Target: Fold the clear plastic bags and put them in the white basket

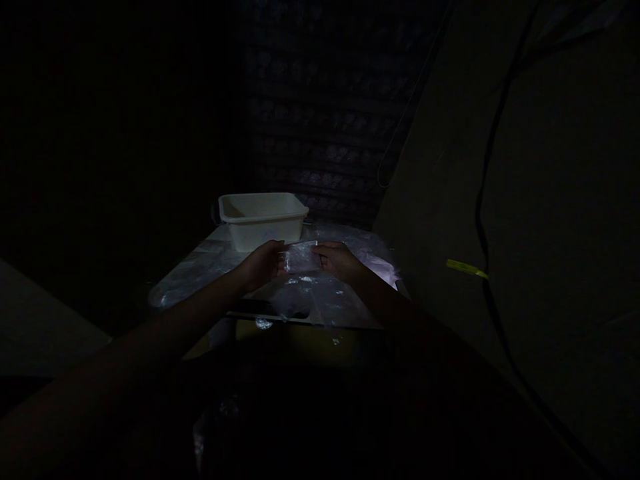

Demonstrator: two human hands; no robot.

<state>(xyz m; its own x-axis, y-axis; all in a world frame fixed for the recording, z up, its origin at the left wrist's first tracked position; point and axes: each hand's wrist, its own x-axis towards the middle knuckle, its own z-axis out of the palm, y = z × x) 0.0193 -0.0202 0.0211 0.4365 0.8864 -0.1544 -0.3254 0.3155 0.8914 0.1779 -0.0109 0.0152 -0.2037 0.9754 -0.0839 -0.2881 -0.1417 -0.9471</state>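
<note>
Between my two hands is a small clear plastic bag (302,257), flat and shiny, held out over the table. My left hand (264,264) grips its left edge, fingers closed behind it. At the opposite edge, my right hand (340,260) pinches the upper right corner. Whether anything lies inside the bag is too dark to tell. Just beyond my left hand stands a cream plastic tub (265,230); the bottom of its inside is hidden.
Crumpled clear plastic (345,300) covers much of the table (200,260). On the right, a dark cable (483,220) with a yellow tag (466,269) runs down a wall (560,200). The surroundings are very dark.
</note>
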